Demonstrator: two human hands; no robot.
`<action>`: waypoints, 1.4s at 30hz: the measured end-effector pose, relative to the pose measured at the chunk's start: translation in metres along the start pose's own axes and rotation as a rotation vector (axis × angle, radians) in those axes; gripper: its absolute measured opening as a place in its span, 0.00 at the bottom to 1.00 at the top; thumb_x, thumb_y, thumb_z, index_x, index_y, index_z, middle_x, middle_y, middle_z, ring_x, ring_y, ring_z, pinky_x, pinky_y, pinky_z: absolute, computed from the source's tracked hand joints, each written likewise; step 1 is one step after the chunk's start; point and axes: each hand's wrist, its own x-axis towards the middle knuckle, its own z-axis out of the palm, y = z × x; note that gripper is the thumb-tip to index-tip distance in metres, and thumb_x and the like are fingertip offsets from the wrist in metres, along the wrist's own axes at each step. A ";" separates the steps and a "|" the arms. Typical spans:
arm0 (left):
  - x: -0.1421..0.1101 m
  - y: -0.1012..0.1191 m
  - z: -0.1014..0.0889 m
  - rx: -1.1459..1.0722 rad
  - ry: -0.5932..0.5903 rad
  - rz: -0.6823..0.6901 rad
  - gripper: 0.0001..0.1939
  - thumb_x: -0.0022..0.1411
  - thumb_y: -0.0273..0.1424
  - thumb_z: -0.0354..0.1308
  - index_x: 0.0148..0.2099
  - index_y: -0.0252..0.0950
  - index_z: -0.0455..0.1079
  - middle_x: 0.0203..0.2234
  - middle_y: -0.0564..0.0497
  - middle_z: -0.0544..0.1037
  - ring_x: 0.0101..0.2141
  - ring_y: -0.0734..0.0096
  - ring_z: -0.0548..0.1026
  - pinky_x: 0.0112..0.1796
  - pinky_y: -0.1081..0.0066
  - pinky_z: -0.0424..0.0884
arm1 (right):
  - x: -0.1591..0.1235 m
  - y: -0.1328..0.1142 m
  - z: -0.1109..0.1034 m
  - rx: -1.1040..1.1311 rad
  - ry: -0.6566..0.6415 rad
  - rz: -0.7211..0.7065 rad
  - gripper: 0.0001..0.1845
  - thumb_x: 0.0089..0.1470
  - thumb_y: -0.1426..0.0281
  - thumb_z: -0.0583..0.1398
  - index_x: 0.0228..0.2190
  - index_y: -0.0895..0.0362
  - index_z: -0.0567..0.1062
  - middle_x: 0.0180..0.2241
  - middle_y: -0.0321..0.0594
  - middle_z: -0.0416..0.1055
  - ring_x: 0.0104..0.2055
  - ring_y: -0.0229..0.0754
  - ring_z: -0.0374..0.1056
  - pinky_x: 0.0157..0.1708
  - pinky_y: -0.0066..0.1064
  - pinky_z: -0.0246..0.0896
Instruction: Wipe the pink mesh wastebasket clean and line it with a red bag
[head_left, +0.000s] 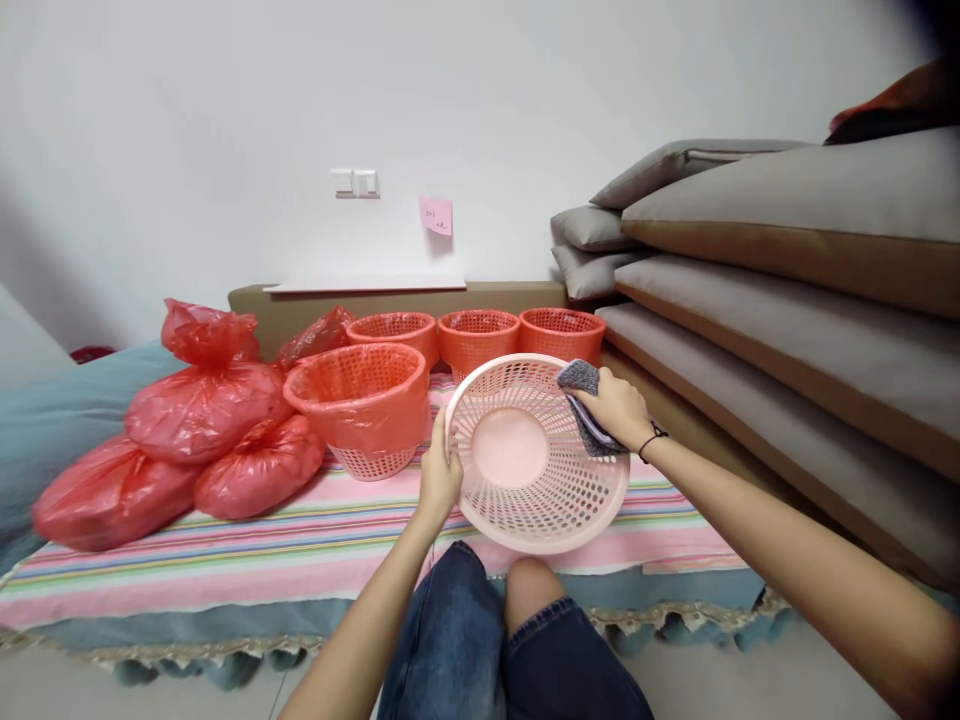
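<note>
A pale pink plastic basket [510, 447] with a perforated wall is tilted so that its inside faces me, just above my knees. The fingers of my left hand [439, 474] are closed on its left rim. My right hand [619, 408] grips a folded grey cloth [580, 377] and presses it on the basket's upper right rim. Part of the cloth hangs inside the basket wall. Behind the left rim stands another basket lined with a red plastic bag [358, 400].
Several tied red bags [206, 405] lie piled on the left. Red-lined baskets [478, 335] stand in a row at the back. Grey cushions [780, 320] are stacked high on the right. A striped pink cloth [247, 560] covers the seat. A pink note [436, 215] sticks to the wall.
</note>
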 end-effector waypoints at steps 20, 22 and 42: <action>0.022 0.038 -0.034 0.316 -0.229 0.176 0.34 0.55 0.17 0.46 0.64 0.37 0.57 0.45 0.43 0.79 0.41 0.60 0.79 0.44 0.65 0.71 | -0.012 -0.065 -0.012 -0.011 0.070 -0.627 0.16 0.62 0.56 0.56 0.40 0.57 0.66 0.40 0.47 0.76 0.39 0.49 0.73 0.29 0.32 0.51; 0.009 0.023 -0.033 0.305 -0.160 0.113 0.33 0.54 0.18 0.47 0.63 0.37 0.59 0.43 0.44 0.80 0.40 0.59 0.79 0.43 0.64 0.72 | -0.015 -0.056 -0.008 -0.025 0.091 -0.500 0.16 0.62 0.56 0.56 0.40 0.58 0.66 0.39 0.48 0.76 0.38 0.50 0.74 0.27 0.33 0.48; 0.043 0.018 -0.023 0.274 -0.403 0.280 0.38 0.53 0.16 0.48 0.67 0.34 0.57 0.52 0.41 0.76 0.49 0.61 0.76 0.51 0.65 0.69 | 0.002 -0.053 -0.006 -0.047 0.121 -0.660 0.14 0.60 0.60 0.58 0.41 0.58 0.67 0.40 0.47 0.75 0.39 0.47 0.73 0.31 0.32 0.54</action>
